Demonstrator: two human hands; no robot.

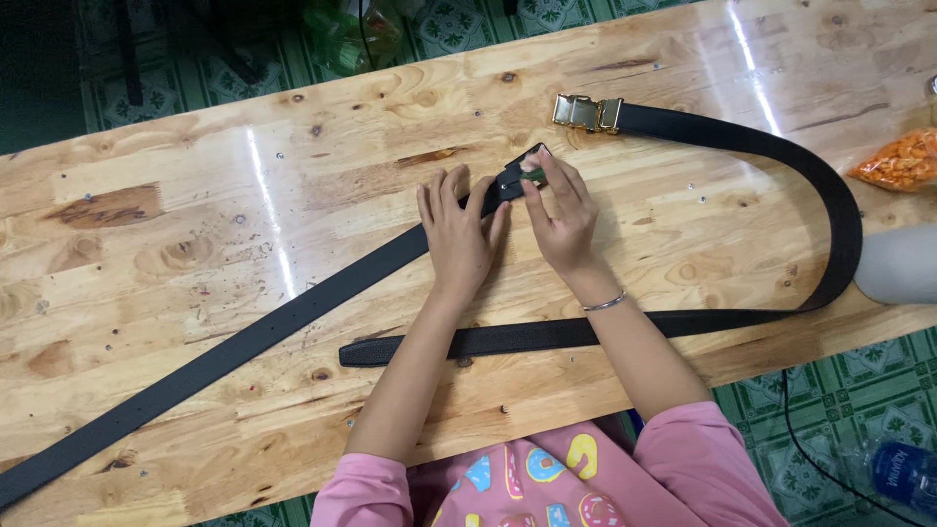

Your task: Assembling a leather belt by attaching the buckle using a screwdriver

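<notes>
Near the table's (146,244) middle, a black belt's (244,337) cut end lies under both hands. Left hand (459,234) lies flat, fingers spread, pinning the strap. Right hand (561,220) pinches a small green piece (533,174) against the tip. A second belt with gold buckle (586,113) loops toward the right edge. Judgement: end-fitting step; next calls for steady pressure and alignment.

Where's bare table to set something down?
Free: the left table above the long belt; the patch inside the buckled belt's loop. Crowded: centre, where left hand and right hand work the belt end.
</notes>
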